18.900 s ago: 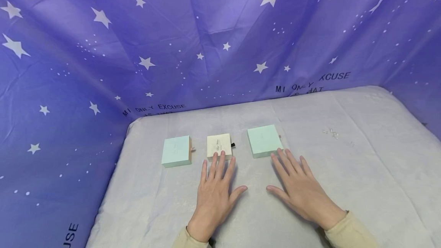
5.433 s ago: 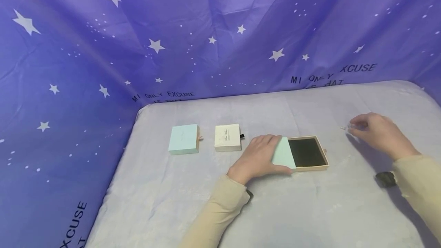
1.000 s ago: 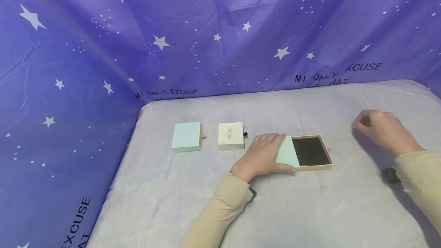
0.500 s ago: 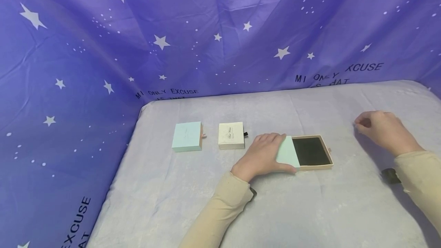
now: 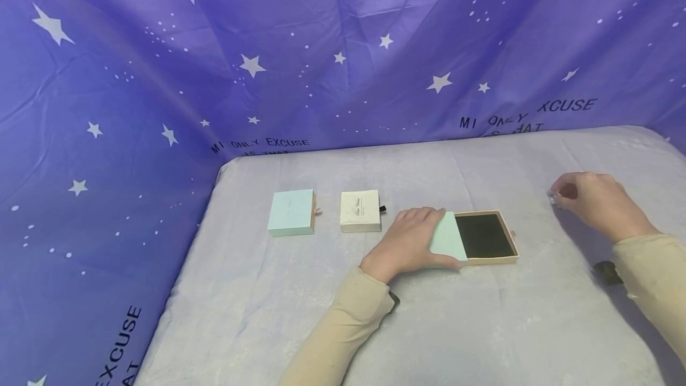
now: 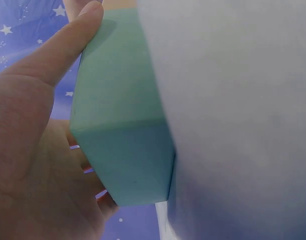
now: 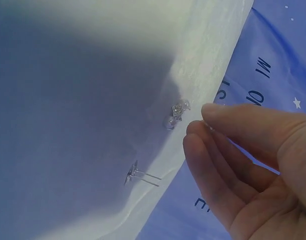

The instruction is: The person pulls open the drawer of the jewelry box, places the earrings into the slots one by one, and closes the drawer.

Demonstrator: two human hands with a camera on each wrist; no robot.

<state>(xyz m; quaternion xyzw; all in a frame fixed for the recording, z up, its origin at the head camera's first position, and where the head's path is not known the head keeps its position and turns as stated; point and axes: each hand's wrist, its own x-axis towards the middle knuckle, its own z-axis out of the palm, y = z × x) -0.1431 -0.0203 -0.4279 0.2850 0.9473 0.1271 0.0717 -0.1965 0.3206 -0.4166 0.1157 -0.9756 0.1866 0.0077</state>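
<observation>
As only right wrist shows, ornament, two-pronged

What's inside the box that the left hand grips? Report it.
In the slid-out tray, only a black lining shows. The mint cover, gripped by the left hand, hides the rest; whatever lies there or beneath the lining cannot be seen.

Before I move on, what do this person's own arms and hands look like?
A long, plain cream fabric left sleeve and matching cream fabric right sleeve are worn. The bare left hand and bare right hand show no gloves or rings. A small dark object shows beside the right sleeve, another beside the left.
</observation>
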